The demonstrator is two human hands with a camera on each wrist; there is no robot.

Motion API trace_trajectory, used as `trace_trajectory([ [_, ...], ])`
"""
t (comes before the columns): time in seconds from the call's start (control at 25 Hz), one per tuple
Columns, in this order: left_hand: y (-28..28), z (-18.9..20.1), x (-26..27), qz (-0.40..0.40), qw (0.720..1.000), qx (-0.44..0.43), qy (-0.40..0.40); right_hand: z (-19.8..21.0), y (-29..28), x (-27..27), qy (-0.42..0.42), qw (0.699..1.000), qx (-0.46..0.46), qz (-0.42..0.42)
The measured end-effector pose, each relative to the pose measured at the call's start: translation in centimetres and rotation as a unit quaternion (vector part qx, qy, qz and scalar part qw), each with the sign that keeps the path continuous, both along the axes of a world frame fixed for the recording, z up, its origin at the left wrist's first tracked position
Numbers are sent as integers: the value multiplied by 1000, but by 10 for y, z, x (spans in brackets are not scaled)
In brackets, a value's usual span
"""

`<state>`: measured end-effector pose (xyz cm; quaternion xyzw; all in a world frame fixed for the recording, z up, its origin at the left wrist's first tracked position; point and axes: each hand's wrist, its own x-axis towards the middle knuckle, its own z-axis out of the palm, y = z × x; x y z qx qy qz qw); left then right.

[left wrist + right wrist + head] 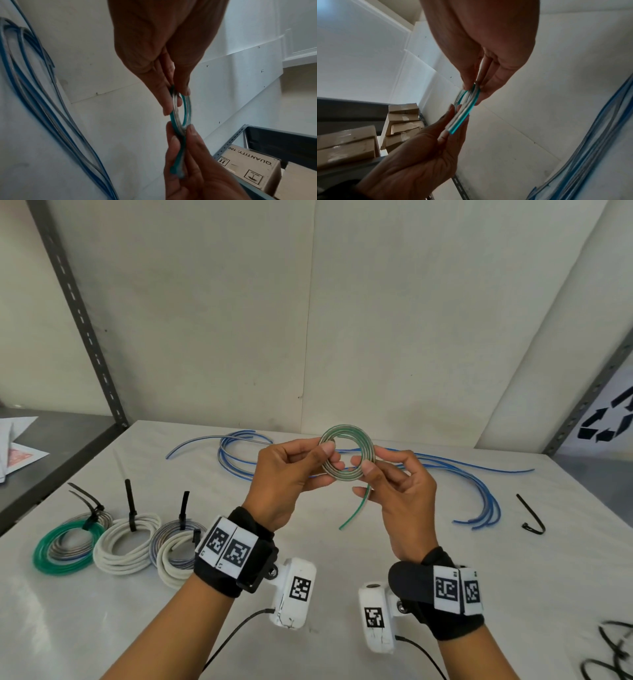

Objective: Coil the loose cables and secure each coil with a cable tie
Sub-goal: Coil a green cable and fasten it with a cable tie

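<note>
A small coil of clear-and-green cable (347,453) is held up above the table between both hands. My left hand (301,470) pinches the coil's left side between thumb and fingers, and my right hand (383,477) pinches its right side. The cable's loose green end (356,510) hangs down past my right palm. In the left wrist view the coil (181,112) shows edge-on between the two hands; the right wrist view shows the coil (465,106) the same way. A loose black cable tie (531,515) lies on the table to the right.
Three tied coils lie at the left: a green-and-grey one (68,546), a white one (128,542) and a mixed one (174,553). Loose blue-and-clear cables (445,470) sprawl across the far side of the white table (342,594). More black ties (613,652) lie at the lower right corner.
</note>
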<state>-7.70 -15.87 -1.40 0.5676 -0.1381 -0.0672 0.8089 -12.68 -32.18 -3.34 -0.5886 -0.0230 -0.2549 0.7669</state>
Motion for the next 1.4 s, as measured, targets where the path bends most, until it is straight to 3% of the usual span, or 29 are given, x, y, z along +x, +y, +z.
trace_trajectory([
  [0.16,0,0,0,-25,999,14,-18,-1,-5,1,-11,999,-34,-26],
  [0.36,-4,-2,-5,-100,976,192,-39,-2,-19,-4,-20,967,-254,17],
  [0.52,-6,0,-6,-122,962,243,-15,-1,-15,-5,-15,960,-277,40],
  [0.68,-3,5,-7,-123,950,286,-28,-1,-9,-8,-23,958,-286,13],
  [0.88,-8,0,-6,-110,978,177,-29,-1,-7,-3,-30,973,-230,-8],
  [1.08,-1,8,-1,-108,993,18,38,2,-1,-3,33,998,-49,29],
  [1.28,-2,10,-1,-85,993,-54,66,1,6,-4,8,996,-78,52],
  [1.4,-2,12,-1,-98,988,-82,87,-2,11,-2,-3,996,-88,21],
])
